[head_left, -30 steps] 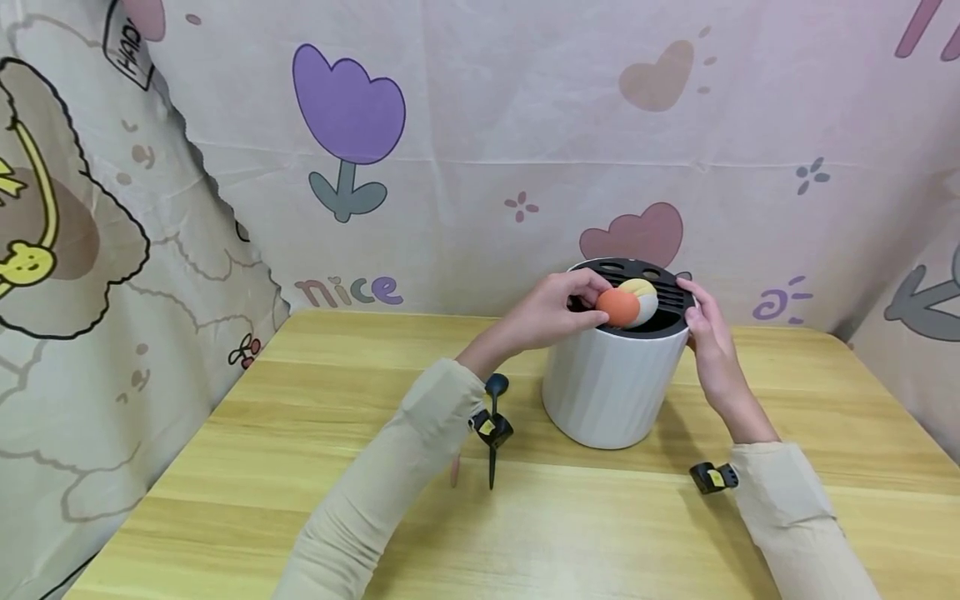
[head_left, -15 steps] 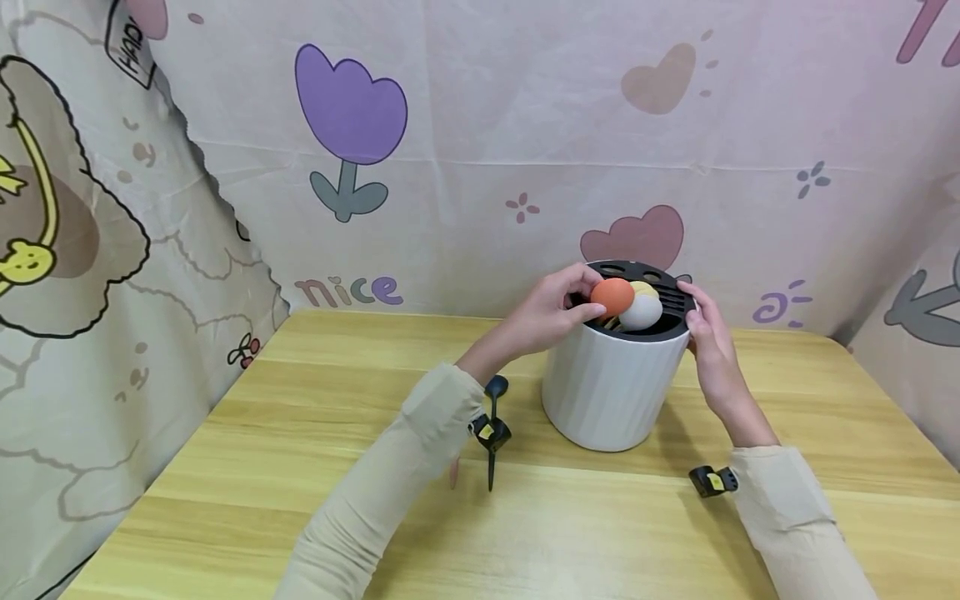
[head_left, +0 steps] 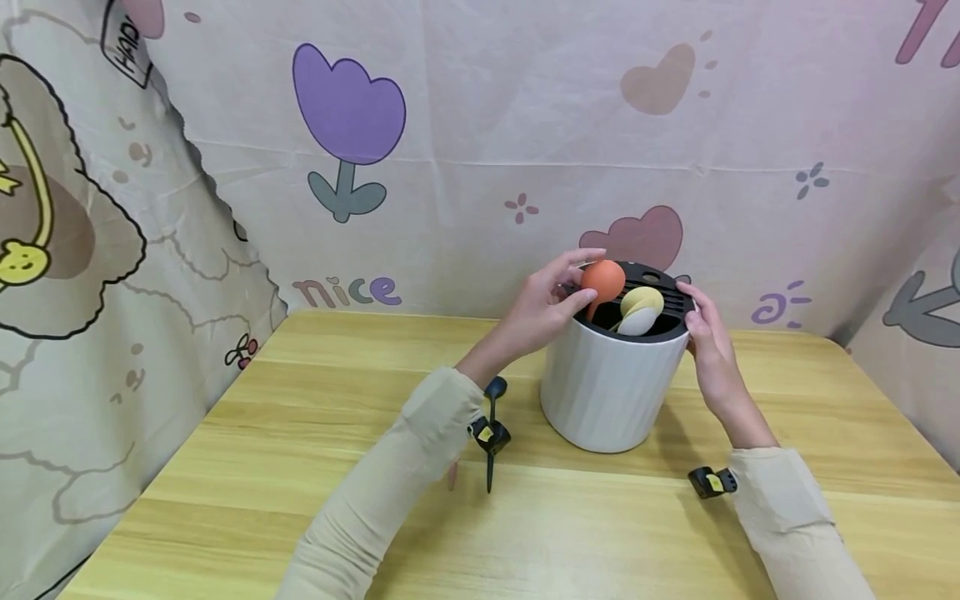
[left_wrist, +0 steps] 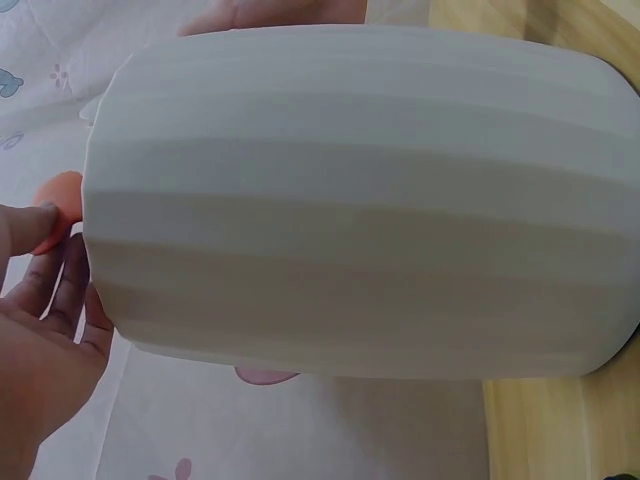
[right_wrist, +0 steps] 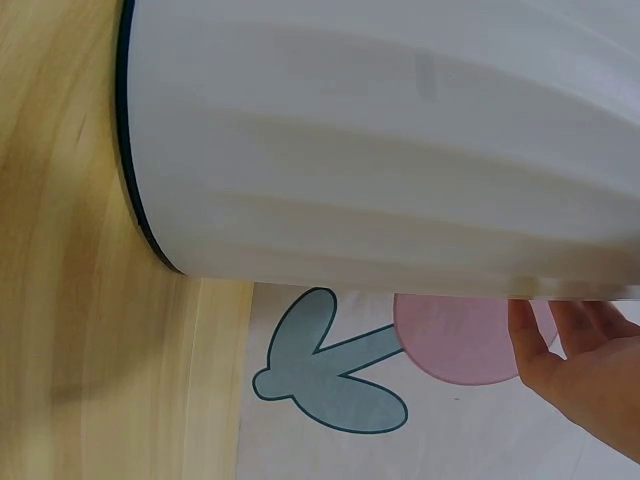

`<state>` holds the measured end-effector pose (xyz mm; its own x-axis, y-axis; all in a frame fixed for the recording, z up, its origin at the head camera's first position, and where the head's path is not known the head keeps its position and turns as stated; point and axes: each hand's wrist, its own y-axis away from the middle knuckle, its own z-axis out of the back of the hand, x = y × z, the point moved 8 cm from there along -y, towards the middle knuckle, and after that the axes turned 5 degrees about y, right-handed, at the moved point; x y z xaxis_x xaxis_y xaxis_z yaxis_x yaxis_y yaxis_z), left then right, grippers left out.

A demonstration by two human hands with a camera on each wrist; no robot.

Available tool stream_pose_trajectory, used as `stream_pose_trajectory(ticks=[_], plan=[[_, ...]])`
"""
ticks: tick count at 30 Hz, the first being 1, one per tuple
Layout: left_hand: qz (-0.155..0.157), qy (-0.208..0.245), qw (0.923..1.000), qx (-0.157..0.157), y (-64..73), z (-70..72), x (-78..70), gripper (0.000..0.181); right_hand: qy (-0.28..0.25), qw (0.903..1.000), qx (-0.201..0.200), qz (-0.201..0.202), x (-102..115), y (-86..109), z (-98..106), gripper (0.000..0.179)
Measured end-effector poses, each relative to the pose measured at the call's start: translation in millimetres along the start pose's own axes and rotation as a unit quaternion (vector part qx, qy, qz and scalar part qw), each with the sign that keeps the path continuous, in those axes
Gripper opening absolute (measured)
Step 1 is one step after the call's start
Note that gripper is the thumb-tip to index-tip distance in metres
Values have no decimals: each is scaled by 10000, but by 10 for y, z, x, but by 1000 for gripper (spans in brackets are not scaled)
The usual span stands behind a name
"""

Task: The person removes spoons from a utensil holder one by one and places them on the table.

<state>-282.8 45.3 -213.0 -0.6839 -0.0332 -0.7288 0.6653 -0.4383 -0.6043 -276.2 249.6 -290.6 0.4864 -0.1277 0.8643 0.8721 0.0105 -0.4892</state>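
Observation:
My left hand point(head_left: 534, 307) pinches an orange spoon point(head_left: 606, 282) by its round bowl between thumb and fingers. The spoon's thin orange handle runs down into the black slotted top point(head_left: 660, 279) of a white utensil holder point(head_left: 603, 392). A yellow spoon point(head_left: 642, 299) and a white spoon point(head_left: 639, 322) stand in the same opening, bowls up. On the other side, my right hand point(head_left: 712, 358) holds the holder's rim. In the left wrist view, the orange bowl point(left_wrist: 62, 205) peeks past the holder's edge; its handle is hidden there.
On the wooden table point(head_left: 337, 375) left of the holder lies a dark spoon point(head_left: 496, 387), partly covered by the left wrist camera point(head_left: 489, 434). Beside it a pink handle point(head_left: 453, 475) shows from under the sleeve. A printed cloth point(head_left: 480, 100) hangs behind the table.
The left hand has moved the orange spoon left and up, apart from the yellow and white spoons, so more of its handle shows. The right hand stays on the rim.

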Motion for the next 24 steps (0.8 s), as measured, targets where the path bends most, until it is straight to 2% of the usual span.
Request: stream_pose_trajectory(ticks=[11,19,24], plan=[[-8,-79,9995,-316,-1,79,26,49,87,10000,1,-47,6,7,7,49],[-365,-207,9981,-450,-77,158,-21,49,57,10000,23,-31,3,-1,0,49],[-280,-32,9980,-568,-122,208,-38,51,22,10000,-5,-29,-5,-1,2,49]])
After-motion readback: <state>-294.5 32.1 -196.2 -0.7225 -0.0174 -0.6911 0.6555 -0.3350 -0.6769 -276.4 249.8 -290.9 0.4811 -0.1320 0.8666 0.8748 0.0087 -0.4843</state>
